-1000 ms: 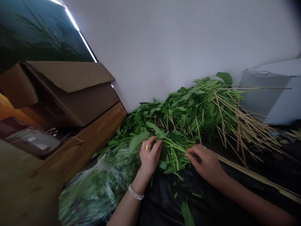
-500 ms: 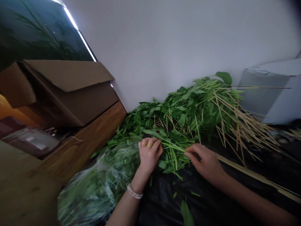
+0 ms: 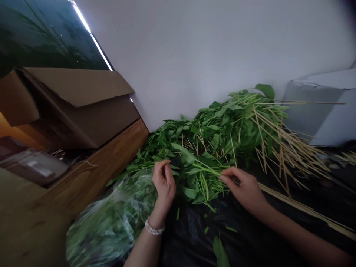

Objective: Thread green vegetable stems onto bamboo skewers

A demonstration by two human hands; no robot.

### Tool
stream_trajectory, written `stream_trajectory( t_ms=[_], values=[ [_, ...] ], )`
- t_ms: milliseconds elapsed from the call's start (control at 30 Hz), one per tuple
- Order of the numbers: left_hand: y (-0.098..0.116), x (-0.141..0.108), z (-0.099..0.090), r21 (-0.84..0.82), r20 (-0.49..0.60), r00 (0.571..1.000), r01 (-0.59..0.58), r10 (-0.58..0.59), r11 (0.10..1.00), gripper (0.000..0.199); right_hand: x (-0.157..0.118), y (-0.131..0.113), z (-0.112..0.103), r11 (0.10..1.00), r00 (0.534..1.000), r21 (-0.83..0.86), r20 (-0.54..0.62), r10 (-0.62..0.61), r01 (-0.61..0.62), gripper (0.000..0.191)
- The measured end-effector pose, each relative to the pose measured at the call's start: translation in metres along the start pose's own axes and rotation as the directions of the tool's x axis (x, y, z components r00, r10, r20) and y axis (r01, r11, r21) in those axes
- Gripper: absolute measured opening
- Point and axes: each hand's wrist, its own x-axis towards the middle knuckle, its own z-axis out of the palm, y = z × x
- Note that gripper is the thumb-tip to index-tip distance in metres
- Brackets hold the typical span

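Observation:
In the head view, my right hand (image 3: 244,185) pinches a small bunch of leafy green stems (image 3: 207,168) between thumb and fingertips, the leaves pointing left. My left hand (image 3: 164,181), wearing a beaded bracelet, is apart from that bunch, by the clear plastic bag (image 3: 111,218) full of greens. Its fingers are curled together; whether anything is between them is hidden. Beneath the held bunch lies a loose heap of cut stems and leaves (image 3: 200,187) on black plastic sheeting (image 3: 191,237).
Along the wall, a large pile of greens (image 3: 217,118) has thin bamboo sticks (image 3: 294,148) poking out rightward. More long sticks (image 3: 306,209) lie beside my right forearm. An open cardboard box (image 3: 91,118) stands left on a wooden surface (image 3: 111,157); a white box (image 3: 319,107) is right.
My left hand has let go of the stems and moved left, turning at the wrist. My right hand still grips the bunch, having shifted slightly right.

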Motion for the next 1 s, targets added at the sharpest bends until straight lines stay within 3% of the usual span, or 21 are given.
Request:
stream_trajectory(
  t_ms=[100,267,500,700,767,867,1000],
  values=[
    [0.009,-0.004,-0.001,0.024,0.109,0.980,-0.173,0.169,0.985,0.009,-0.001,0.001,0.000,0.999,0.998,-0.022,-0.030,-0.051,0.050,0.017],
    [0.006,-0.012,0.006,0.012,0.340,0.870,-0.383,0.357,0.924,0.023,-0.003,0.001,0.000,0.977,0.978,-0.078,-0.049,-0.203,0.199,0.011],
    [0.008,-0.014,0.009,0.068,0.539,0.738,-0.518,0.405,0.853,0.033,-0.004,0.000,0.000,0.916,0.927,-0.143,0.021,-0.375,0.374,0.011],
    [0.012,-0.012,0.007,0.082,0.605,0.683,-0.566,0.410,0.820,0.026,-0.004,0.003,-0.001,0.901,0.919,-0.180,0.055,-0.391,0.395,0.013],
    [0.014,-0.014,0.009,0.067,0.594,0.692,-0.551,0.410,0.832,0.022,-0.004,0.001,-0.001,0.907,0.925,-0.182,0.070,-0.372,0.379,0.014],
    [0.019,-0.018,0.014,0.033,0.517,0.775,-0.443,0.364,0.896,0.015,-0.004,-0.006,-0.001,0.939,0.947,-0.124,0.070,-0.314,0.321,0.016],
    [0.018,-0.012,0.015,-0.056,0.421,0.901,-0.093,0.108,0.994,0.013,-0.003,-0.012,0.000,0.988,0.987,-0.001,0.057,-0.152,0.152,0.012]
  ],
)
